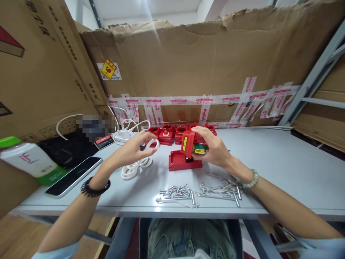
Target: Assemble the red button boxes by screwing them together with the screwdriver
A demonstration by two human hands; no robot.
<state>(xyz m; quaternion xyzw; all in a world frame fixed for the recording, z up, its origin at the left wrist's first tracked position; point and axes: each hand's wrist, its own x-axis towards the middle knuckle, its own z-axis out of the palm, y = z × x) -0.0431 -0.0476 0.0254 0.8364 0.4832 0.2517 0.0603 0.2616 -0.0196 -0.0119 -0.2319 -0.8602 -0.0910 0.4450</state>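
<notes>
My left hand (140, 145) pinches a white ring (154, 144) above the table, and a small dark piece shows near its fingers. In my right hand (214, 144) is a tilted red housing (188, 142) with a yellow label. A green and yellow handle (199, 148), its tool end hidden, sits under the same palm. Just below is an open red box base (178, 163) on the table; a black part (189, 158) shows between base and housing. More white rings (130, 171) lie beneath my left hand.
Silver screws (176, 191) and metal rods with white cord (219, 190) lie near the front edge. Several red housings (167, 134) stand at the back. At left are a phone (75, 176), a white-green bottle (32, 160) and a power strip (122, 136). Cardboard (188, 64) walls the back.
</notes>
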